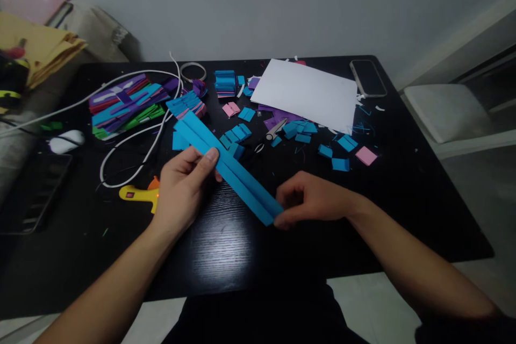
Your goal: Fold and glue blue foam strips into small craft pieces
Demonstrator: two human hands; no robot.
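A long blue folded paper strip (226,164) runs diagonally above the black table (226,247), from upper left to lower right. My left hand (181,188) pinches the strip near its middle, thumb on top. My right hand (310,199) pinches the strip's lower right end between thumb and fingers. Both hands are closed on the strip. Small folded blue pieces (237,134) lie just behind it.
Scissors (271,134) lie among blue and pink paper squares (366,155). A white sheet (306,94) and a phone (367,78) sit at the back right. Stacked coloured strips (124,105), a white cable (133,145) and a yellow tool (139,193) lie left.
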